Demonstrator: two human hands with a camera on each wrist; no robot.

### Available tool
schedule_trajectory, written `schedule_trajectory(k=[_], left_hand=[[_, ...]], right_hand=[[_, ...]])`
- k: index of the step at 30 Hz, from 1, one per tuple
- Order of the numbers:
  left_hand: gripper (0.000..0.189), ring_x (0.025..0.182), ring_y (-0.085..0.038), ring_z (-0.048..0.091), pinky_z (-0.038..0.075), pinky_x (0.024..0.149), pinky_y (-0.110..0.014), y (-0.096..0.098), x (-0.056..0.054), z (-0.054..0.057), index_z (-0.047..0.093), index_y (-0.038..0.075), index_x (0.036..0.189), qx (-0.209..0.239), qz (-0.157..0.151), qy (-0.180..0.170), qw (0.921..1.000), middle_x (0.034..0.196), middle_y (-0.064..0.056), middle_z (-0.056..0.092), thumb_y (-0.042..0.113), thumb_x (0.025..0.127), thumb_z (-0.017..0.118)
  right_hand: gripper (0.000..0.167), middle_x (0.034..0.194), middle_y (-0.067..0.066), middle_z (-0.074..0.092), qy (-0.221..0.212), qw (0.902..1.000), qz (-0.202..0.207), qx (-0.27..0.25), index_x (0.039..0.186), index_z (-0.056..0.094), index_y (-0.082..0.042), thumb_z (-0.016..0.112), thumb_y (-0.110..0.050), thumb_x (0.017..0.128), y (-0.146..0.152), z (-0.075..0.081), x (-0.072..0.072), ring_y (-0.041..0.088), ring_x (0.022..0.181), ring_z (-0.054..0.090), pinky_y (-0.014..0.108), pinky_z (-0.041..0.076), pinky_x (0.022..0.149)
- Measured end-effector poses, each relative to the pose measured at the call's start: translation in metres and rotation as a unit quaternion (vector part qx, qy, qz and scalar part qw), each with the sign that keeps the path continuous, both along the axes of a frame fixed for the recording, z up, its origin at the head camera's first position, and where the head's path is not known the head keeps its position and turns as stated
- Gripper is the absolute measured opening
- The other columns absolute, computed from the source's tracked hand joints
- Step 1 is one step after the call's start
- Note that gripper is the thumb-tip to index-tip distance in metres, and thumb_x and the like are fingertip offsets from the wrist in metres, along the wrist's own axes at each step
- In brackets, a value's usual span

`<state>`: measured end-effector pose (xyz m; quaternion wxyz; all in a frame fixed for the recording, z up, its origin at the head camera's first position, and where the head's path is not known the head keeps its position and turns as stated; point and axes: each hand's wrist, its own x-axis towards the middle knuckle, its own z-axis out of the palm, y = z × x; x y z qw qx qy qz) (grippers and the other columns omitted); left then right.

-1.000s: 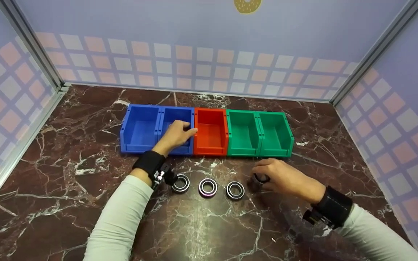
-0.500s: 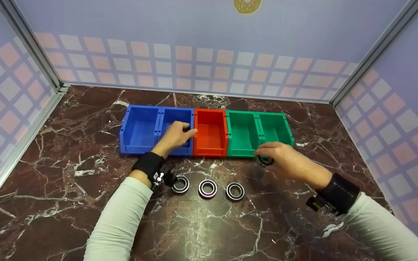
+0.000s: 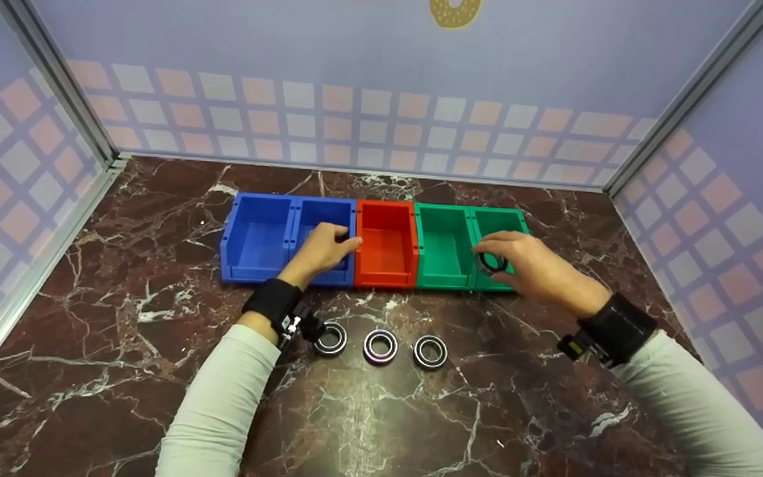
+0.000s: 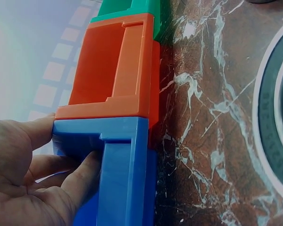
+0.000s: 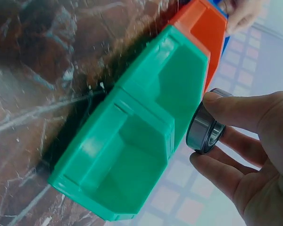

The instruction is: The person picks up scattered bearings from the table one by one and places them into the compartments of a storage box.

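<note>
My right hand [image 3: 537,268] pinches a metal ball bearing [image 5: 201,129] between thumb and fingertips, holding it over the rightmost green bin [image 3: 504,217]. In the right wrist view the bearing is tilted, its dark outer ring towards the bins. My left hand [image 3: 318,252] grips the side wall of the second blue bin [image 4: 125,160]; the thumb lies at the seam with the red bin [image 4: 132,66] and the fingers curl inside the blue one. Three more bearings lie flat in a row on the table: a left one [image 3: 342,339], a middle one [image 3: 392,346] and a right one [image 3: 442,352].
Beside the second blue bin stands another blue bin [image 3: 255,271] at the left end of the row. The other green bin [image 3: 444,281] adjoins the red one. Patterned panels [image 3: 381,126] enclose the marbled table [image 3: 381,424] at the back and sides.
My right hand has lifted the bearing off the table and carried it away from me, over the rightmost green bin. The left hand and the three lying bearings have stayed put.
</note>
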<state>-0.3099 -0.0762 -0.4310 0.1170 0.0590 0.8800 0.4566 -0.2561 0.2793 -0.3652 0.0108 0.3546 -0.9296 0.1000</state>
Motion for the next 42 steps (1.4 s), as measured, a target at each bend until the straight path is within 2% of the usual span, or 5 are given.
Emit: schedule_trajectory(k=[5,13,25,31,42], left_hand=[[0.059,0.1,-0.025,0.066,0.052,0.095,-0.035,0.0,0.0,0.001,0.043,-0.005,0.146,0.0,0.002,-0.002,1.0,0.145,-0.022,0.051,0.03,0.1,0.057],[0.059,0.122,-0.031,0.06,0.044,0.112,-0.041,0.0,0.0,0.001,0.043,-0.007,0.144,-0.005,-0.001,0.008,1.0,0.15,-0.024,0.046,0.029,0.1,0.058],[0.059,0.11,-0.031,0.067,0.05,0.105,-0.039,0.0,0.001,-0.001,0.043,-0.006,0.145,0.005,0.004,0.003,1.0,0.148,-0.024,0.048,0.029,0.1,0.058],[0.059,0.104,-0.032,0.069,0.052,0.102,-0.039,0.0,0.001,-0.002,0.042,-0.006,0.145,0.009,0.006,0.002,0.9999,0.148,-0.024,0.048,0.029,0.1,0.057],[0.059,0.134,-0.033,0.05,0.038,0.117,-0.043,-0.001,0.0,-0.002,0.044,-0.006,0.144,0.001,0.004,0.002,1.0,0.151,-0.023,0.044,0.03,0.1,0.058]], right_hand=[[0.049,0.132,0.018,0.061,0.002,0.9998,-0.019,-0.007,0.13,0.062,-0.003,0.076,-0.001,0.083,0.003,0.003,-0.011,0.035,0.123,0.058,0.047,0.053,0.098],[0.051,0.134,0.019,0.059,-0.003,0.9989,-0.046,-0.001,0.133,0.059,-0.003,0.074,0.001,0.085,0.007,0.005,-0.026,0.037,0.123,0.057,0.049,0.054,0.096],[0.05,0.129,0.023,0.061,0.004,0.9985,-0.054,-0.008,0.129,0.06,0.001,0.075,0.006,0.082,0.011,-0.003,-0.046,0.039,0.116,0.06,0.049,0.056,0.09],[0.052,0.133,0.025,0.057,-0.017,0.9971,-0.071,-0.02,0.133,0.055,0.003,0.073,0.003,0.084,0.015,-0.01,-0.055,0.041,0.118,0.058,0.049,0.053,0.095],[0.05,0.131,0.027,0.059,-0.031,0.9946,-0.097,-0.023,0.13,0.058,0.003,0.074,0.004,0.083,0.024,-0.024,-0.068,0.044,0.122,0.056,0.054,0.051,0.099]])
